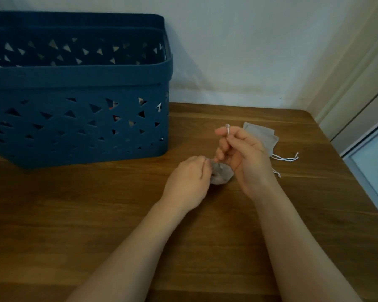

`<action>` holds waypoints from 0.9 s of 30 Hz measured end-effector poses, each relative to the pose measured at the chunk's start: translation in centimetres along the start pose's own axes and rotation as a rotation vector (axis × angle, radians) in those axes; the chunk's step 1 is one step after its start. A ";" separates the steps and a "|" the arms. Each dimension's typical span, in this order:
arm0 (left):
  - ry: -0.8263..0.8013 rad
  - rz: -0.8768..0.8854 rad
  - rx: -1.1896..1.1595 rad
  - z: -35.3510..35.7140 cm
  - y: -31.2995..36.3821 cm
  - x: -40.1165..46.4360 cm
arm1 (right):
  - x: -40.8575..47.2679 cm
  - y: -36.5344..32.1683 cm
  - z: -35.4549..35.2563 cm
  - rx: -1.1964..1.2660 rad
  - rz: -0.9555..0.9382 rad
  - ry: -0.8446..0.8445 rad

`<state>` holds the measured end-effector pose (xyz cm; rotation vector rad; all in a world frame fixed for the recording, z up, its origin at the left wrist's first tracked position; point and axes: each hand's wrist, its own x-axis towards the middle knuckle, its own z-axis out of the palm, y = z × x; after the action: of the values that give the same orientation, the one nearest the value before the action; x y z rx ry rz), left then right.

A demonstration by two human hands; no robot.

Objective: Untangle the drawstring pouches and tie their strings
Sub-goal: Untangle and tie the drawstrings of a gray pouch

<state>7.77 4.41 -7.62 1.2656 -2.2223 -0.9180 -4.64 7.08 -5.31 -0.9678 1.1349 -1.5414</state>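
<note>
**Cinching a pouch, string drawn up**

The table (pixel 118 203) fills the lower frame. A blue basket (pixel 74 79) stands at upper left, its wall cut with triangles; what lies inside cannot be made out. Right of centre, grey finished pouches (pixel 261 136) lie flat, their white strings trailing toward the right edge.

At centre, the left hand (pixel 188 182) is curled round the bunched pouch (pixel 222 174), gripping its neck just above the wood. The right hand (pixel 240 153) pinches the white string (pixel 227 131), which runs up past the fingers.

To do this well, I would judge: hold the neck firmly, pull the string straight away from it so the fabric gathers evenly, then knot close to the neck.

No brand, label or writing is legible anywhere.
</note>
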 end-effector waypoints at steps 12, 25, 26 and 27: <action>-0.049 0.090 0.029 -0.3 -0.5 -0.1 | 0.0 0.4 0.9 -0.402 0.048 -0.065; 0.061 -0.166 -0.565 -0.3 -0.1 0.1 | -0.2 1.4 1.1 -0.883 -0.117 -0.022; 0.072 -0.180 -0.597 -0.4 0.0 0.0 | -0.2 1.4 1.2 -0.929 -0.154 -0.023; 0.081 -0.196 -0.627 -0.4 0.0 0.1 | -0.3 1.4 1.3 -0.970 -0.193 -0.025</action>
<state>7.99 4.24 -7.32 1.1871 -1.5682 -1.4592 -3.05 6.91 -6.33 -1.7547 1.8633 -1.0686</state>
